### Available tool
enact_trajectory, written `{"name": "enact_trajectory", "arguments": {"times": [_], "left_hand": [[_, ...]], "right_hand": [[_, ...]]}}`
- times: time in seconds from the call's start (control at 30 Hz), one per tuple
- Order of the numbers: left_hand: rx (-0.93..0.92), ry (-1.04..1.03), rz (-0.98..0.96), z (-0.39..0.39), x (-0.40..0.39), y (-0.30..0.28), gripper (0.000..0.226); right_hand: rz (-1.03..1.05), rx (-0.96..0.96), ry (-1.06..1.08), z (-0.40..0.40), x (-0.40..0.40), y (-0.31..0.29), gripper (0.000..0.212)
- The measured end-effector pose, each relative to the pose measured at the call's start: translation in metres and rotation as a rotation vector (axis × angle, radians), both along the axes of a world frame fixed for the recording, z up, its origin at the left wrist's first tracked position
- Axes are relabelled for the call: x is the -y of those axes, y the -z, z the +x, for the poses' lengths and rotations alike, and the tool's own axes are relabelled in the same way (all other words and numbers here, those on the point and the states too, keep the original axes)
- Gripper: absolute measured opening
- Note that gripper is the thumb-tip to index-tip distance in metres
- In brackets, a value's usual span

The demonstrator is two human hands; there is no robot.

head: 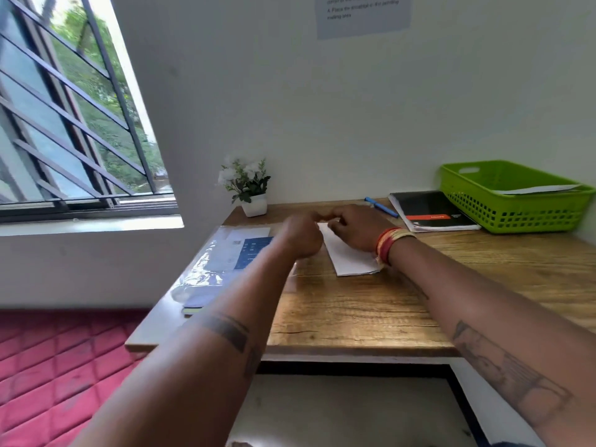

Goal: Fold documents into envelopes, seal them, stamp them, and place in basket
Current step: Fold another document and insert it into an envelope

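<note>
Small potted plant [247, 188], blue pen [381, 207] and black notebook [430, 211] along wooden tabletop [354, 304] back edge; barred window [64, 108] at left.

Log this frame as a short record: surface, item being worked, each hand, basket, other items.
surface: wooden desk
item worked: white envelope, flat on desk
left hand: fingers curled over the envelope's far end; grip unclear
right hand: on the envelope, fingertips meeting the left; grip unclear
basket: green basket, far right, white paper inside
other: black notebook, blue pen, potted plant, plastic sleeve
</note>
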State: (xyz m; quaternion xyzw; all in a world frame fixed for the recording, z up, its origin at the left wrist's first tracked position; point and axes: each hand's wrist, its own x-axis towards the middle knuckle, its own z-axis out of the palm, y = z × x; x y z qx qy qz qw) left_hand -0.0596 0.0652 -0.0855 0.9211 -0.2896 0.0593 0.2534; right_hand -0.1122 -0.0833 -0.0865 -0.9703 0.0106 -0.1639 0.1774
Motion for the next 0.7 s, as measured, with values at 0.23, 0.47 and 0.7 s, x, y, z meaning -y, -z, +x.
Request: {"name": "enact_trajectory", "arguments": {"times": [0.23, 0.47, 0.7], "left_hand": [[0.081, -0.164, -0.093, -0.023, -0.124, -0.010, 0.051], [0.073, -0.304, -0.312, -0.066, -0.203, 0.015, 0.049], [-0.003, -0.338, -0.324, -0.093, -0.218, 0.021, 0.045]], "right_hand": [[-0.059, 0.003, -0.312, -0.026, -0.107, -0.008, 0.015], [-0.269, -0.061, -0.450, -0.052, -0.192, 0.003, 0.040], [-0.277, 0.024, -0.306, -0.072, -0.214, 0.008, 0.018]]}}
